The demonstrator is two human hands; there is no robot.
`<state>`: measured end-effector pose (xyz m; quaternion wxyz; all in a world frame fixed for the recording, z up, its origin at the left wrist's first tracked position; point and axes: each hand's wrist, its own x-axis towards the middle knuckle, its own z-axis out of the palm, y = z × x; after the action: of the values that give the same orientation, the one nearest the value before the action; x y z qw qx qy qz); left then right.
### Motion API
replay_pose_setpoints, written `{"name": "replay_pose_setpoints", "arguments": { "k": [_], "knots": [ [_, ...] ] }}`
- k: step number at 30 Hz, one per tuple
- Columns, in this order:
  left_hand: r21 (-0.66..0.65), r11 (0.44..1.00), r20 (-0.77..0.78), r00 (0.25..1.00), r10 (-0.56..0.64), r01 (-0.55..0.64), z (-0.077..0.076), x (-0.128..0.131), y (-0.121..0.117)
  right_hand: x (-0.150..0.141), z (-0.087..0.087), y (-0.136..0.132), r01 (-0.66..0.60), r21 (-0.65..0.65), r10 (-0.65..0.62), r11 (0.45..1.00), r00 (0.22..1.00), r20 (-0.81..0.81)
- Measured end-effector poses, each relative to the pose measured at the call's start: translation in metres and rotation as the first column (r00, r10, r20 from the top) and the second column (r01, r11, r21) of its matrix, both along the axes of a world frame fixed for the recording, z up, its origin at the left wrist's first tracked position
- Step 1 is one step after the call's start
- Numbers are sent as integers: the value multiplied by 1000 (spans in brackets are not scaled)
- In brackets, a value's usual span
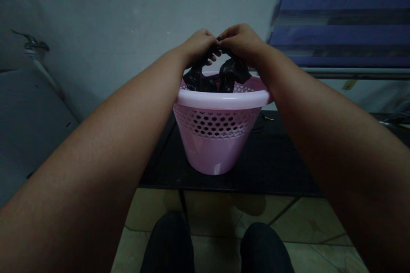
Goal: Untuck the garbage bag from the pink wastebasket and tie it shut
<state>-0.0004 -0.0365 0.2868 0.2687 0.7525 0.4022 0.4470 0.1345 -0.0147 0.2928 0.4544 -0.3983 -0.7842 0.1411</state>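
Note:
A pink plastic basket (213,149) with a band of hexagonal holes below its rim stands upright on a black surface. Out of its top rises a black plastic bag (232,74), its upper ends drawn together above the opening. My left hand (201,47) grips one end of the bag, fingers curled. Pinching the other end, my right hand (241,42) meets the left just above the rim. The fingertips of both hands come together over the dark plastic. What lies lower in the basket is hidden by its wall.
The black tabletop (278,158) ends just in front of the basket, above my knees. A thin dark cable (261,127) lies behind the basket at right. A metal faucet (33,45) is on the wall at left. Blue striped fabric (346,0) hangs at upper right.

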Motion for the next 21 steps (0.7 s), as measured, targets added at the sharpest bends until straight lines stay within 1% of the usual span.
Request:
{"name": "replay_pose_setpoints", "arguments": {
  "k": [6, 13, 18, 21],
  "knots": [
    [-33, 999, -16, 999, -40, 40, 0, -1, 6, -2, -1, -4, 55, -5, -55, 998, 998, -11],
    [-15, 1000, -2, 1000, -25, 25, -2, -1, 6, 2, -4, -5, 27, 27, -26, 999, 999, -20],
    [-20, 1000, -3, 1000, -18, 18, -1, 0, -1, 2, -2, -6, 45, 4, -45, 999, 998, -32],
    [-13, 1000, -13, 1000, -4, 4, 0, 1, -7, 0, -1, -9, 77, -21, -78, 997, 995, -58]
  ]
}}
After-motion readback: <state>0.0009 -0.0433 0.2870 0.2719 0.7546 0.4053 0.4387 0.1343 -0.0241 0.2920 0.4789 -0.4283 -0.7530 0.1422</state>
